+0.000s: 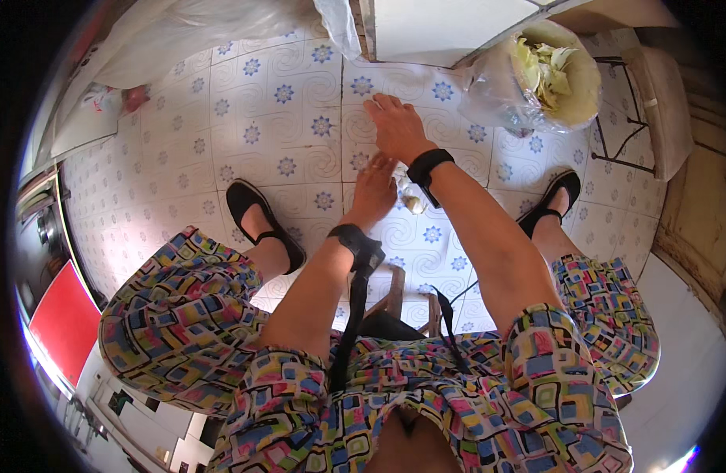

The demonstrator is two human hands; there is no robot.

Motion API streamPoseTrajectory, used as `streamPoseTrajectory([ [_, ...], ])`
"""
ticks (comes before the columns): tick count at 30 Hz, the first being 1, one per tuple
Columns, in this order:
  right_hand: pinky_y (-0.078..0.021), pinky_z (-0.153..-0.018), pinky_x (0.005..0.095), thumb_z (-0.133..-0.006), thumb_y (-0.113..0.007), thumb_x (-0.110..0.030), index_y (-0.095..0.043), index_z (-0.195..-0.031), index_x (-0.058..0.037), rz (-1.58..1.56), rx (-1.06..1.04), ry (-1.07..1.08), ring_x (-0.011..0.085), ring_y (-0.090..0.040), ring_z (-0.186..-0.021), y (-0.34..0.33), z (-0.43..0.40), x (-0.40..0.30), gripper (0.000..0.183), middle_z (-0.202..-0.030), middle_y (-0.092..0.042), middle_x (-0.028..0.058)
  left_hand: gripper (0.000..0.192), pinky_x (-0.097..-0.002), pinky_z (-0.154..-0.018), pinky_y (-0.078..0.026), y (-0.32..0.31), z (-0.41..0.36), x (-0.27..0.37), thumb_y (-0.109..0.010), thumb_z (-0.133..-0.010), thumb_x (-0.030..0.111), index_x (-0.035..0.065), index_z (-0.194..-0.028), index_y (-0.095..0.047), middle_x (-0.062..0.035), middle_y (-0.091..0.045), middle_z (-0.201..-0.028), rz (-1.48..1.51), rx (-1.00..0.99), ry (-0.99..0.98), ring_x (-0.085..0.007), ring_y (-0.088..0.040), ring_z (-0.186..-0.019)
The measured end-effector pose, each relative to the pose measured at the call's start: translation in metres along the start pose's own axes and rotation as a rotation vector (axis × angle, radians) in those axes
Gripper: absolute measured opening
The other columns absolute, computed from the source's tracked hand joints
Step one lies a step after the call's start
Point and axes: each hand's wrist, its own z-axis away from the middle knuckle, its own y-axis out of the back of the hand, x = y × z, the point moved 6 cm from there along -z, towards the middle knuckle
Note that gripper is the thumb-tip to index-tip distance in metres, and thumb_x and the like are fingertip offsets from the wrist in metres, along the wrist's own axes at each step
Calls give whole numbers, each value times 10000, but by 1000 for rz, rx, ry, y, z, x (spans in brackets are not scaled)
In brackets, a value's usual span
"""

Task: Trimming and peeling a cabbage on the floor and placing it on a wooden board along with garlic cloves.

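Observation:
Both my hands are low over the patterned tile floor (304,106), between my feet. My left hand (375,184) is beside a few pale pieces, which look like garlic (414,204), lying on the tiles. Its fingertips point away from me, and its palm side is hidden. Farther forward and to the right, my right hand (398,127) reaches across with its palm down; whether anything lies under it is hidden. A black band (432,168) is on my right wrist and a black strapped device (360,245) on my left.
A plastic-lined bin (582,77) holding pale green leaves (546,74) stands at the upper right, near a metal-legged stool (658,112). A white tiled block (440,29) is ahead. Plastic sheeting (180,41) hangs at the upper left. Wooden stool legs (396,290) show below me.

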Motion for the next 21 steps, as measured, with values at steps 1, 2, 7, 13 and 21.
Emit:
streamPoseTrajectory([
  [1, -443, -818, 369, -655, -571, -7, -550, -1073, -34, 66, -89, 40, 279, -515, -989, -9, 2, -1, 419, -1040, -541, 113, 333, -451, -854, -403, -2, 3, 0, -505, -727, 18, 11, -1060, -527, -192, -530, -1064, 100, -48, 81, -357, -488, -1035],
  [2, -441, -815, 366, -657, -577, -13, -547, -1083, -40, 134, -178, 77, 271, -514, -996, -17, 7, 0, 428, -1039, -540, 106, 305, -449, -834, -412, -6, 6, -1, -508, -732, 22, 13, -1035, -537, -188, -540, -1042, 202, -99, 160, -357, -502, -1012],
  [7, -441, -806, 368, -670, -564, -15, -559, -1069, -46, 11, -378, 150, 268, -508, -1011, -31, 101, -17, 400, -1048, -536, 102, 266, -432, -750, -435, 42, 67, -75, -503, -740, 28, 4, -1003, -539, -214, -553, -970, -149, 300, 669, -364, -534, -906],
  [13, -441, -808, 420, -683, -522, -22, -527, -1033, -27, -40, 16, -44, 290, -504, -990, 13, 65, 27, 351, -1024, -525, 125, 139, -439, -686, -434, -9, 101, -82, -515, -738, 54, -11, -847, -572, -204, -573, -775, -153, 139, 682, -368, -556, -785],
  [21, -475, -760, 372, -670, -550, -4, -550, -963, -13, -14, -222, 88, 276, -510, -989, -11, 104, 6, 293, -994, -525, 124, 144, -343, -706, -461, -41, 81, -54, -538, -764, 59, 22, -890, -600, -135, -615, -814, 673, 300, 849, -280, -592, -766],
])
